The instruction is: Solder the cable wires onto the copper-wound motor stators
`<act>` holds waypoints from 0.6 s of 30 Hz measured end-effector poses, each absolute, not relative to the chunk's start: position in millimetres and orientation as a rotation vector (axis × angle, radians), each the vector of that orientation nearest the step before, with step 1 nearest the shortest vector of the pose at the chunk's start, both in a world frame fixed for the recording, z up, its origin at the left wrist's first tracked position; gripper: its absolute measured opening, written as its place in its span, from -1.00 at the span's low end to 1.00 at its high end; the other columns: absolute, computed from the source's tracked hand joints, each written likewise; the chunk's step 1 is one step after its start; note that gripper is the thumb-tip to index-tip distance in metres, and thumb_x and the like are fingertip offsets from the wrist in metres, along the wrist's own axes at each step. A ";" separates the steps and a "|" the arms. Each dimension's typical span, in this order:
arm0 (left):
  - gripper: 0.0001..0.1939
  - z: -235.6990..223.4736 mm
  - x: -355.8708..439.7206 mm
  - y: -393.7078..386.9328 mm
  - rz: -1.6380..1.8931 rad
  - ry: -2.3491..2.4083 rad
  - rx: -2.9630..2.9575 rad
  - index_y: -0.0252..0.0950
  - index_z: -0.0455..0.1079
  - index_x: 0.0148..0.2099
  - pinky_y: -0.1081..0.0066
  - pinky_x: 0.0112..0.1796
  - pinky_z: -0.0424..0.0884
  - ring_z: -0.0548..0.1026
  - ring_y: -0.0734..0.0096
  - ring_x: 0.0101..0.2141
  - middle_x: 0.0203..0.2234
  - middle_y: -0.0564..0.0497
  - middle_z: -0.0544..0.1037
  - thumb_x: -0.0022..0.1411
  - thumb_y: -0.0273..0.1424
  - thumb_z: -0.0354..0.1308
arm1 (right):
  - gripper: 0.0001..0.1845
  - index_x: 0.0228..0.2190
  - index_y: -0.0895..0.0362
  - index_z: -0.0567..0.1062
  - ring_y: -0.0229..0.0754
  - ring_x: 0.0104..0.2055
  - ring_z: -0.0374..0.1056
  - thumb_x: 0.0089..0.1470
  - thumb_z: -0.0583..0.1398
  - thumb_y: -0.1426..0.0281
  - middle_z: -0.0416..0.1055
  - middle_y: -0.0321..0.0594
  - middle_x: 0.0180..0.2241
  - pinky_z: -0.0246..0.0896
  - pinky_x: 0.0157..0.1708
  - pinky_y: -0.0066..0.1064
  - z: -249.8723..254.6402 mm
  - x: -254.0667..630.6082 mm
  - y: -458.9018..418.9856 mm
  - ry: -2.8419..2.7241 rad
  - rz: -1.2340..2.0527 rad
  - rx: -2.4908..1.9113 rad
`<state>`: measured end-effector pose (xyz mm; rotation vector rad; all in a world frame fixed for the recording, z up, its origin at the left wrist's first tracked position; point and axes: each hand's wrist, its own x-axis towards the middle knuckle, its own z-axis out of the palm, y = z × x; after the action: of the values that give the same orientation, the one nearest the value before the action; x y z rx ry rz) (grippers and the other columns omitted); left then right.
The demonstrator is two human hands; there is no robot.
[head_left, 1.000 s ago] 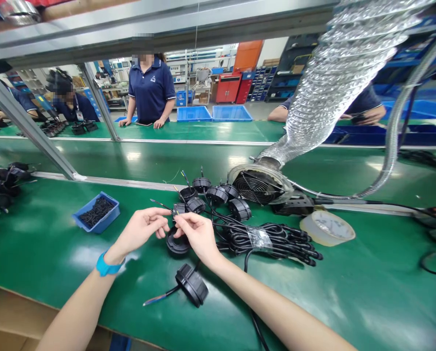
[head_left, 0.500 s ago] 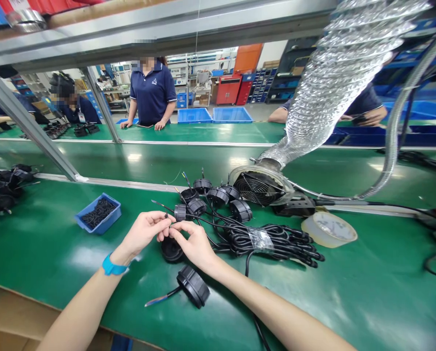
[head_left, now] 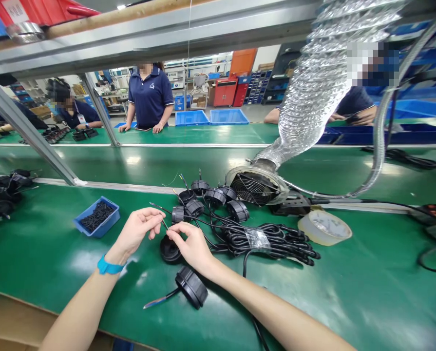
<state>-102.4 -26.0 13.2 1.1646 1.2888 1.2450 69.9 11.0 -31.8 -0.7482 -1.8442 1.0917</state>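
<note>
My left hand (head_left: 139,230), with a blue band on its wrist, pinches the upper tip of a thin dark wire (head_left: 164,224). Its lower part is pinched between the thumb and forefinger of my right hand (head_left: 191,243). Just beneath the fingers, a round black cap (head_left: 169,250) lies with its hollow side showing, partly covered by my right hand. Closer to me, another black ribbed cap (head_left: 191,287) rests on its side, a cable end with blue and brown wires (head_left: 155,302) sticking out of it.
A blue bin (head_left: 99,219) of small black pieces stands left. Several capped cables (head_left: 216,196) and a taped cable bundle (head_left: 265,241) lie behind and right, near a fan (head_left: 256,187) on a foil duct (head_left: 305,97) and a translucent tub (head_left: 323,228). Co-workers (head_left: 150,97) are across the bench.
My hands came together at the fingertips, moving slightly left, then parted a little, so the thin dark wire now shows between them. The view has shifted slightly.
</note>
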 end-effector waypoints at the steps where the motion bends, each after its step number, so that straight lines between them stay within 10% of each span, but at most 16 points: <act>1: -0.68 12.8 -102.0 -26.1 1.247 1.299 1.169 -0.40 0.45 -0.22 0.61 -0.62 0.20 0.28 0.64 -0.66 -0.65 0.09 0.42 0.16 -0.21 0.30 | -0.82 -0.47 0.12 0.56 -0.20 -0.37 0.41 0.14 0.19 0.44 0.52 -0.26 -0.45 0.26 -0.21 -0.39 -31.5 70.0 10.4 -1.850 1.087 -0.744; 18: -0.64 4.9 -98.9 -25.1 1.206 1.377 1.188 -0.32 0.28 -0.37 0.64 -0.70 0.13 0.28 0.62 -0.74 -0.72 0.11 0.44 0.07 -0.19 0.34 | -0.79 -0.45 0.12 0.51 -0.21 -0.36 0.35 0.22 0.15 0.45 0.45 -0.27 -0.45 0.21 -0.25 -0.41 -38.1 70.9 8.9 -1.927 1.033 -0.646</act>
<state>-98.9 -25.1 4.9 1.1879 1.3773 1.2060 70.9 8.9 -38.1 -0.6460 -1.9268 1.0327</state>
